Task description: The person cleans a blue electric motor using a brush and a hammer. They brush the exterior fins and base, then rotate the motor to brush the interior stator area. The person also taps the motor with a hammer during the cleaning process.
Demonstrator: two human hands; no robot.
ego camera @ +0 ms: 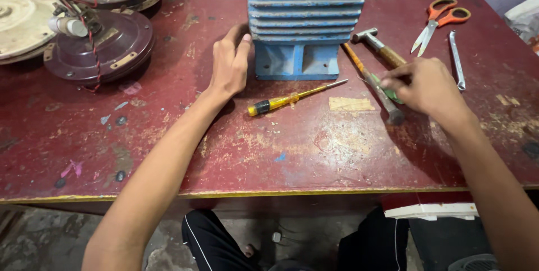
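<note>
The left hand (229, 63) is resting flat and open against the left side of the blue ribbed motor housing (306, 15), its fingertips touching the casing near the lower corner and gripping nothing. The housing is standing upright at the far middle of the worn red surface (168, 136), and everything else is lying around it.

The right hand (424, 85) is hovering to the right of the housing with its fingers curled down over a small green piece (393, 96), pinching it against a long dark-tipped tool (373, 86) that is running diagonally away from the housing's right foot. Whether the hand is lifting the green piece or only pressing on it, I cannot tell.

Just in front of the housing, a yellow-handled screwdriver (295, 98) is lying slantwise, its metal tip pointing toward the housing's right foot. A wooden-handled hammer (377, 46) is lying just beside the housing's right side, partly under the right hand. Farther right of the housing, orange-handled scissors (441, 19) are lying half open, with a slim metal spanner (456, 60) beside them. Well to the left of the housing, a dark maroon fan motor (104, 46) with loose wires is sitting next to pale round fan parts (19, 24).
</note>
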